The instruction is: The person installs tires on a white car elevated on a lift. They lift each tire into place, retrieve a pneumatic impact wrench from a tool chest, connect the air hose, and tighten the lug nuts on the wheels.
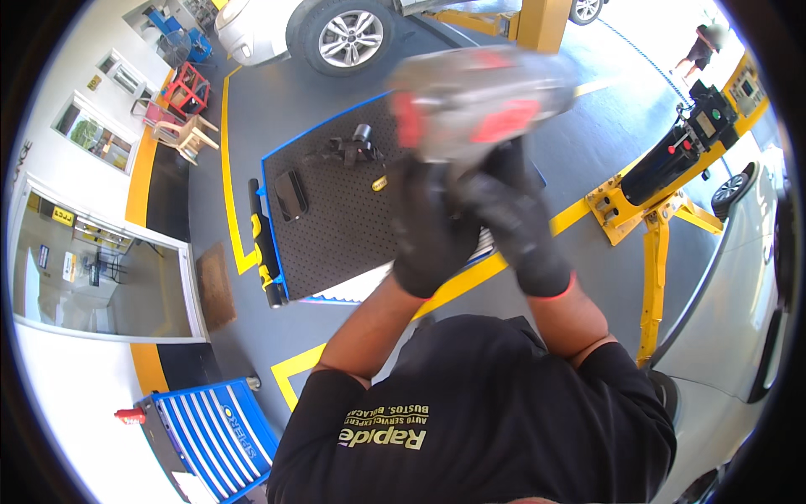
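A grey and red cordless impact wrench [478, 97], smeared by motion, is raised in front of me above the cart. My right hand [516, 214], in a black glove with a red cuff edge, is closed around its grip. My left hand [428, 223], gloved the same way, closes on the lower part of the tool beside the right; its fingers are blurred. Below them is a cart top [336, 244] with a black perforated mat and blue rim. On it lie a black phone-like slab [291, 196], a black and metal tool [353, 147] and a small yellow item [379, 183].
A blue drawer cabinet [214, 433] stands at the lower left. Yellow lift posts and arms [655, 227] rise at right beside a pale car [722, 319]. A white car's wheel [348, 40] is ahead. Plastic chairs [186, 136] line the left wall. A person [699, 50] is far off right.
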`<state>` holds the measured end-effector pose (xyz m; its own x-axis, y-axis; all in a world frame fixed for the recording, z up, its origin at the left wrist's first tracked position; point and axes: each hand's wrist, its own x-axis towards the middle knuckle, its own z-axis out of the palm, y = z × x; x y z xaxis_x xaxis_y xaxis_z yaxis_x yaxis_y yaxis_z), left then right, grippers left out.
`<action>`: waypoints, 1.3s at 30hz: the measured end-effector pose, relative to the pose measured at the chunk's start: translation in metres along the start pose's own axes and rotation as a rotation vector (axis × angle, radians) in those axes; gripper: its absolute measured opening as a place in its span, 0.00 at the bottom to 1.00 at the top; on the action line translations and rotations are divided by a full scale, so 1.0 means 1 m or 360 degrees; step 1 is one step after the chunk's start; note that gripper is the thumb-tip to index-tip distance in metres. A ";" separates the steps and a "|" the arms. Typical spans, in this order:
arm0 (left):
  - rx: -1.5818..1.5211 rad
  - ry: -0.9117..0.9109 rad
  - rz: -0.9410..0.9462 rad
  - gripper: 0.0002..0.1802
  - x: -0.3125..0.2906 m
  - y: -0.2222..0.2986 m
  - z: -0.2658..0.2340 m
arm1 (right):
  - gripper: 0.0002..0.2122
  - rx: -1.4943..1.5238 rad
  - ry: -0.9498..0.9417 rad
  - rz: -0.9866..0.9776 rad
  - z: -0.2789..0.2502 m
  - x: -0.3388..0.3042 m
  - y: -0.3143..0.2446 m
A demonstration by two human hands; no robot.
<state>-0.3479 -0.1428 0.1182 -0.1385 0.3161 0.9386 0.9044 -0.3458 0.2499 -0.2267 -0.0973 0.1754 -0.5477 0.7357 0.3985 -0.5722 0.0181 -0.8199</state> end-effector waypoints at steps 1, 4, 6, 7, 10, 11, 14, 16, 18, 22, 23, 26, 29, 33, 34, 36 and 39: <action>-0.0154 -0.0201 -0.0013 0.40 -0.004 0.014 0.007 | 0.37 -0.0100 -0.0119 0.0040 -0.041 -0.006 0.000; -0.0811 -0.0433 0.0124 0.35 -0.010 0.040 0.022 | 0.36 -0.0066 0.0123 -0.0105 -0.089 -0.016 0.000; -0.0583 -0.0603 -0.0107 0.25 -0.040 0.021 0.021 | 0.31 0.0220 0.0101 -0.0252 -0.125 -0.027 0.000; -0.0312 -0.0682 -0.0248 0.22 -0.071 -0.008 0.029 | 0.30 -0.0079 0.0257 -0.0260 -0.143 -0.042 -0.003; 0.0387 -0.0784 -0.0956 0.29 -0.111 -0.092 0.037 | 0.22 -0.0561 0.0486 -0.0200 -0.180 -0.085 -0.016; 0.0471 -0.0907 -0.1054 0.30 -0.122 -0.108 0.040 | 0.17 -0.0973 0.0592 -0.0048 -0.197 -0.104 -0.023; 0.0612 -0.1249 -0.1113 0.33 -0.131 -0.136 0.049 | 0.05 -0.1802 0.0767 0.0205 -0.229 -0.155 -0.028; 0.0393 -0.1391 -0.1358 0.30 -0.126 -0.151 0.059 | 0.02 -0.1862 0.0744 0.0063 -0.231 -0.179 -0.022; 0.0015 -0.1384 -0.1758 0.25 -0.136 -0.184 0.058 | 0.05 -0.1518 0.0712 -0.0027 -0.223 -0.194 -0.008; -0.1696 -0.0804 -0.2198 0.05 -0.086 -0.153 0.061 | 0.14 -0.0771 0.1037 0.0427 -0.190 -0.237 0.021; -0.1776 -0.0838 -0.2191 0.02 -0.063 -0.134 0.064 | 0.15 -0.0506 0.1138 0.0583 -0.190 -0.255 0.033; -0.2006 -0.0909 -0.1877 0.01 -0.025 -0.101 0.078 | 0.17 -0.0744 0.0955 0.0680 -0.152 -0.242 0.042; -0.1988 -0.0772 -0.1788 0.05 0.005 -0.060 0.078 | 0.16 -0.0971 0.0493 0.0374 -0.108 -0.201 0.041; -0.1877 -0.0765 -0.1785 0.06 0.041 -0.032 0.047 | 0.16 -0.1265 -0.0048 -0.0016 -0.079 -0.155 0.031; -0.1884 -0.0760 -0.1784 0.05 0.047 -0.029 0.041 | 0.17 -0.1304 -0.0102 -0.0066 -0.073 -0.151 0.027; -0.1897 -0.0750 -0.1781 0.05 0.059 -0.024 0.030 | 0.17 -0.1254 -0.0075 -0.0095 -0.063 -0.144 0.026; -0.1699 -0.0866 -0.1793 0.06 0.075 -0.016 0.020 | 0.16 -0.0945 0.0227 -0.0056 -0.053 -0.150 0.043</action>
<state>-0.3648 -0.0962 0.1795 -0.1360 0.9894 0.0504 -0.2498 -0.0834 0.9647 -0.1366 -0.1711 0.0579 -0.4242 0.8105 0.4039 -0.1281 0.3879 -0.9128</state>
